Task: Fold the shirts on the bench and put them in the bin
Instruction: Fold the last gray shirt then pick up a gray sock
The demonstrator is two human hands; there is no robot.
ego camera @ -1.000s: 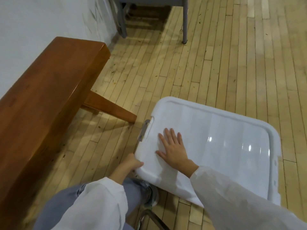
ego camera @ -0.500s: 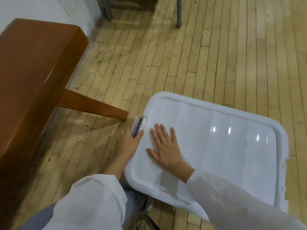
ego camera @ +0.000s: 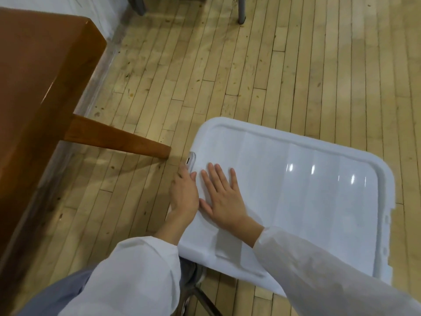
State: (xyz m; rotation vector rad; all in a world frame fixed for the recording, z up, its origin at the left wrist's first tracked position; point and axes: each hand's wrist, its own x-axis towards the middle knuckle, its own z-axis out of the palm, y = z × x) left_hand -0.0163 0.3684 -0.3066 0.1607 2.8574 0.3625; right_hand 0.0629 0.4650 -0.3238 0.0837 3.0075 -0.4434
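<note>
Floor: pale wood strips (ego camera: 250, 65) run under everything in view.
Counter: brown wood (ego camera: 34, 87) at left; the part that shows carries no shirts.
Bin: white (ego camera: 385, 224), on the floor just right of the counter's slanted leg (ego camera: 118, 140); its lid (ego camera: 307, 201) is on, so the contents are hidden.
Right hand: flat (ego camera: 222, 197) on the lid near its left end, fingers straight and spread, pressing and grasping nothing.
Left hand: at the lid's left edge (ego camera: 184, 195), fingers curled round the grey latch (ego camera: 191, 161), thumb on the rim.
Change: a second ago the left hand sat lower, at the bin's near corner; it has slid up the edge to the latch, while the right hand has kept its place.
Meaning: the latch is being worked with the lid held down. This is probably fastening the bin, so the task looks near done, though unlatching cannot be ruled out.
</note>
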